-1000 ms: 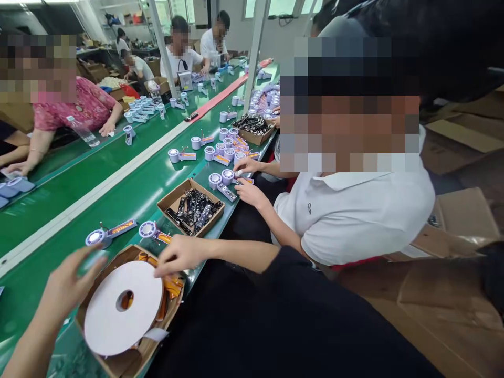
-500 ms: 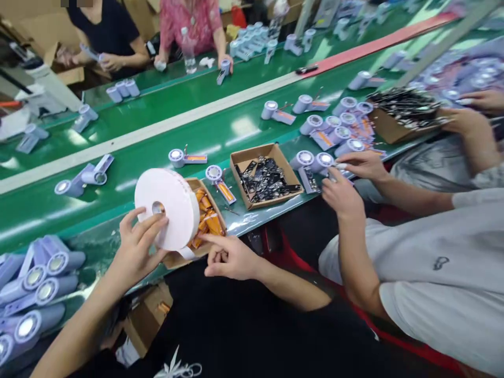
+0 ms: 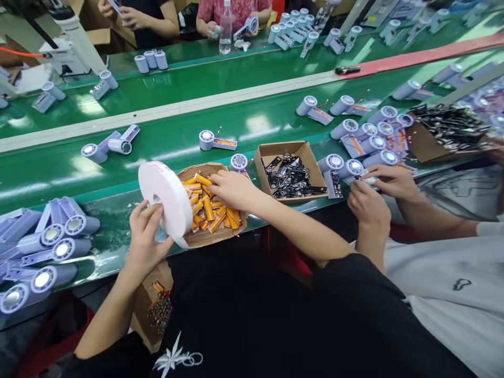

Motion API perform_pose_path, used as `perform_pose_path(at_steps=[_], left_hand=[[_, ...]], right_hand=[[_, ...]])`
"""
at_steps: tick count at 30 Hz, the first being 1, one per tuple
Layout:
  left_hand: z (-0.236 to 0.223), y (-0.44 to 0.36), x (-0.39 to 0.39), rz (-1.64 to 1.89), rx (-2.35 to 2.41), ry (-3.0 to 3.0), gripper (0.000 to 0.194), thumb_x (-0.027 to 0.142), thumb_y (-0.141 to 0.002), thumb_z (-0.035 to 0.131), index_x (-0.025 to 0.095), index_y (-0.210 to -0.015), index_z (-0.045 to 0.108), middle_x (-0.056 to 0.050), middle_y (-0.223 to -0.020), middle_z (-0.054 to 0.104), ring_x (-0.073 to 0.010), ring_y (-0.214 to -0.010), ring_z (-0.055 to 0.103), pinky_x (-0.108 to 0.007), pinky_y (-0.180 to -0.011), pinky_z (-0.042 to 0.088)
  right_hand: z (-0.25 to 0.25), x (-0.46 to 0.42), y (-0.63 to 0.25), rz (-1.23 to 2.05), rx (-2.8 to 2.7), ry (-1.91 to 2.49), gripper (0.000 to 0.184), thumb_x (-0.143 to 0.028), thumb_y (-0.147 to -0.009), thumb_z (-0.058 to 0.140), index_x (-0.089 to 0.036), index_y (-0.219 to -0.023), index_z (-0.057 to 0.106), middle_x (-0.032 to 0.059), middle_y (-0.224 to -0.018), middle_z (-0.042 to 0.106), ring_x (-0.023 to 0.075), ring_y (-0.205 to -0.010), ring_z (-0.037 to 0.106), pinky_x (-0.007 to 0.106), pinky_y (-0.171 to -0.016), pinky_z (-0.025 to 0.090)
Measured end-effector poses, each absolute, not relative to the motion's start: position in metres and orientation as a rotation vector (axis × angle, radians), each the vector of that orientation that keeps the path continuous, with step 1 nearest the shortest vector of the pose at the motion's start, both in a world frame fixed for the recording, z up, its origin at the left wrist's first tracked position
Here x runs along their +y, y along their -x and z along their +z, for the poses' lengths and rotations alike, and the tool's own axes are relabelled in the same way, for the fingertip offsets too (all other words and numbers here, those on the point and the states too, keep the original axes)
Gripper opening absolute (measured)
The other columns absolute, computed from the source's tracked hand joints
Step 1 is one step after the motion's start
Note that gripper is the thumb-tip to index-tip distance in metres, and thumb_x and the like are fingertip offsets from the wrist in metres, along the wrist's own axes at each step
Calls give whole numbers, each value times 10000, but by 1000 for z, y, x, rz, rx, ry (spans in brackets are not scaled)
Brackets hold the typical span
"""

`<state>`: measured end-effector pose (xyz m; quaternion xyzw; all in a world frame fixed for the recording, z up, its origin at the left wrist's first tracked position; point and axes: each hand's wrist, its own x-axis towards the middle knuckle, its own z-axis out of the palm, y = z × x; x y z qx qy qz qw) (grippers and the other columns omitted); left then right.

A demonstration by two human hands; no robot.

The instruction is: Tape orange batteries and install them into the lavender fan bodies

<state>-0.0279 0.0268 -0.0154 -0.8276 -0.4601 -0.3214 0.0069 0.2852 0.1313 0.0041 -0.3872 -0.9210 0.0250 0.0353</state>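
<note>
A green tabletop (image 3: pixel 114 205) stretches left and right of both hands' fingers, with a pale strip (image 3: pixel 236 96) beyond them and a red strip (image 3: pixel 425 55) farther off to their right. Past these, a person in pink (image 3: pixel 210 10) is at the far side near a clear bottle (image 3: pixel 226 31). Lilac casings (image 3: pixel 63 249) lie heaped left of the left fingers.

The left hand (image 3: pixel 147 240) grips a tilted white roll (image 3: pixel 169 191), fingers at its centre hole and thumb low on its face. Just right of those fingers, behind the roll, sits a cardboard box (image 3: pixel 210 239) of orange batteries (image 3: pixel 208 210). The right hand (image 3: pixel 236 189) reaches into it, its curled fingers among the batteries; whether they grip one I cannot tell. Right of these fingers, a second box (image 3: pixel 283 149) holds black boards (image 3: pixel 287 178), and beyond it are a co-worker's hands (image 3: pixel 368 202).
</note>
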Motion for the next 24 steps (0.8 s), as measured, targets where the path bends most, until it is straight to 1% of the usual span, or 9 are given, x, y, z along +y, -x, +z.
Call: perform_pose_path(at_steps=[2, 4, 6, 9, 13, 16, 19, 22, 24], left_hand=[[-16, 22, 31, -959, -1386, 2592, 840, 159, -898, 794, 299, -1658, 466, -162, -1453, 665, -439, -1538, 512, -684, -1254, 475], [-14, 18, 32, -916, -1369, 2588, 840, 130, -885, 768, 289, -1655, 471, -158, -1433, 677, -438, -1530, 503, -678, -1260, 455], [-10, 17, 30, -864, -1376, 2572, 833, 115, -881, 759, 287, -1649, 487, -152, -1402, 689, -438, -1509, 505, -682, -1257, 443], [-5, 15, 23, -798, -1386, 2556, 816, 99, -884, 761, 277, -1640, 510, -153, -1358, 708, -433, -1474, 508, -684, -1245, 441], [-1, 9, 18, -761, -1401, 2544, 848, 89, -852, 781, 273, -1645, 545, -163, -1353, 728, -460, -1481, 471, -714, -1225, 440], [1, 4, 19, -714, -1405, 2570, 823, 94, -856, 792, 283, -1630, 585, -152, -1371, 735, -456, -1493, 441, -683, -1217, 458], [5, 1, 19, -650, -1370, 2582, 749, 90, -897, 772, 279, -1605, 619, -142, -1361, 751, -434, -1490, 427, -630, -1202, 473], [11, 2, 18, -598, -1310, 2565, 771, 75, -922, 748, 302, -1642, 591, -119, -1349, 774, -414, -1457, 451, -603, -1183, 472], [17, 3, 18, -578, -1279, 2536, 823, 66, -924, 742, 341, -1678, 555, -88, -1354, 787, -411, -1432, 456, -648, -1228, 423]], right_hand=[[4, 153, -280, 19, -2920, 1189, 215, -115, -1082, 578, -132, -1065, 792, 169, -1162, 784, 277, -1104, 651, 398, -921, 462], [4, 160, -280, 99, -2846, 1166, 186, -132, -1058, 612, -145, -979, 780, 132, -1038, 790, 254, -1010, 662, 388, -895, 468], [7, 155, -288, 248, -2525, 1128, 145, -250, -1055, 670, -166, -1008, 778, 84, -957, 786, 218, -906, 675, 365, -855, 502], [13, 129, -301, 451, -1834, 1043, 214, -411, -1021, 740, -210, -1088, 765, 45, -980, 805, 182, -839, 736, 336, -809, 599], [11, 88, -295, 586, -1383, 975, 256, -443, -948, 845, -246, -1096, 774, 42, -1043, 858, 191, -865, 837, 326, -804, 708], [3, 69, -283, 619, -1380, 1021, 304, -426, -924, 871, -239, -1159, 818, 54, -1050, 883, 219, -879, 867, 357, -867, 747], [-3, 63, -281, 723, -1443, 1033, 274, -402, -935, 859, -217, -1136, 849, 68, -1044, 890, 235, -880, 874, 383, -907, 756], [5, 71, -297, 1038, -1472, 1011, 422, -439, -911, 891, -206, -1259, 837, 76, -1133, 883, 247, -1003, 873, 407, -967, 750], [19, 83, -313, 1283, -1507, 933, 506, -460, -895, 911, -204, -1322, 821, 68, -1181, 874, 246, -1096, 857, 433, -1026, 732]])
